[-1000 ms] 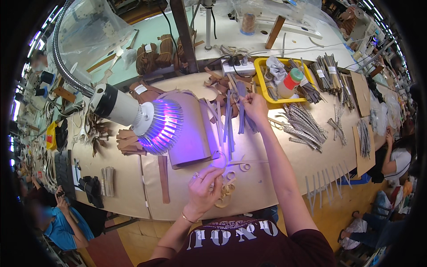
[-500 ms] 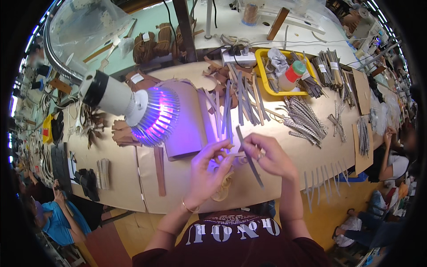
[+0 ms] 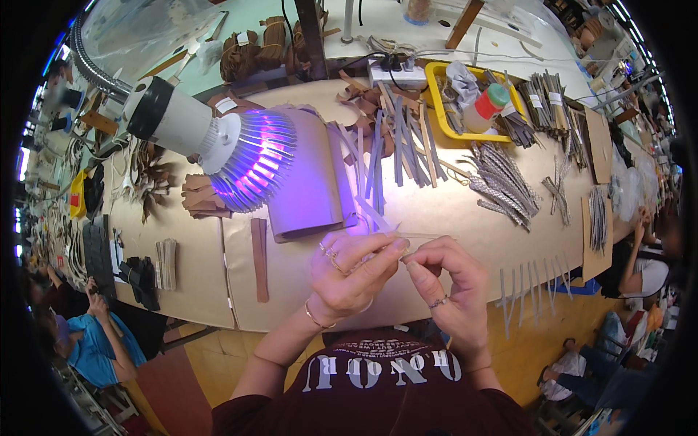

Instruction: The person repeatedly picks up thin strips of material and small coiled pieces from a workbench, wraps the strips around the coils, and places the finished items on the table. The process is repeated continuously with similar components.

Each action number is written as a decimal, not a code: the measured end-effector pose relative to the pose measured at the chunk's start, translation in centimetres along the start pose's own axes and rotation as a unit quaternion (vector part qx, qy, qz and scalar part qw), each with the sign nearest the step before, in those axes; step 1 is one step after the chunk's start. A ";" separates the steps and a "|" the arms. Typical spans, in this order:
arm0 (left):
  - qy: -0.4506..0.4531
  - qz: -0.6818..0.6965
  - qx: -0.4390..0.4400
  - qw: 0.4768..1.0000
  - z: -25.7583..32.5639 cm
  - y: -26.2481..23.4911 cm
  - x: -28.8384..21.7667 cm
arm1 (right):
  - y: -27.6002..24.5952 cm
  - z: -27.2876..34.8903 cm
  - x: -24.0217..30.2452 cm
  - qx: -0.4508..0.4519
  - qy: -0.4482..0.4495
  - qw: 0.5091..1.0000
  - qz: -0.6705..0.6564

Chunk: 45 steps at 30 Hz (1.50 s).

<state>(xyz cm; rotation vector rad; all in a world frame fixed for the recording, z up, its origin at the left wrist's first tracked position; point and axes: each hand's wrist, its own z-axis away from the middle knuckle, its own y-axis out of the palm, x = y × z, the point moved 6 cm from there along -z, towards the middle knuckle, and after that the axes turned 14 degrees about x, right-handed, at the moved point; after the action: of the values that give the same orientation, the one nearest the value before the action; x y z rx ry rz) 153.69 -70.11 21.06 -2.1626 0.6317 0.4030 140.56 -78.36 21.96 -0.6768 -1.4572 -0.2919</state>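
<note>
My left hand and my right hand meet fingertip to fingertip at the near side of the table. Both are closed in a pinch. A narrow flat strip, pale in the violet light, runs up and left from the fingertips. My left fingers close on its lower end. A thin pale line, maybe thread or a fine stick, reaches right above my right fingers. What my right fingertips pinch is too small to make out. Beyond my hands lie several grey strips on the brown paper table cover.
A lamp with violet light hangs at the left over a brown board box. Further right are a yellow basket with a green-capped bottle, braided strips and grey strips hanging over the table edge. Other people sit at both sides.
The dark grey strip my right hand held upright no longer shows there. My hands have come together, and a strip now points up-left from them. The view has shifted slightly.
</note>
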 end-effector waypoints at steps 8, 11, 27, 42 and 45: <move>0.009 -0.031 0.022 0.999 0.3 0.2 -0.8 | 0.3 0.4 -0.3 -0.017 0.009 0.999 -0.043; 0.006 -0.034 0.030 0.999 0.5 0.2 -1.0 | 0.4 0.5 -0.5 -0.017 0.011 0.999 -0.049; -0.038 0.149 0.087 0.984 -0.2 0.6 0.1 | -0.1 0.3 -1.1 -0.018 -0.021 0.999 -0.020; 0.009 0.060 0.081 0.995 -0.5 0.6 0.2 | 0.4 0.3 -1.0 -0.027 -0.022 0.999 0.004; 0.009 0.020 0.082 0.996 -0.6 0.6 -0.3 | 0.3 0.3 -1.0 -0.033 -0.020 0.999 0.007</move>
<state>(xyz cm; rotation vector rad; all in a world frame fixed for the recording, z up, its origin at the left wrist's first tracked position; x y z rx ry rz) 153.14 -70.83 21.14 -2.0021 0.6954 0.3415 140.42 -78.16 20.94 -0.7489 -1.4850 -0.3190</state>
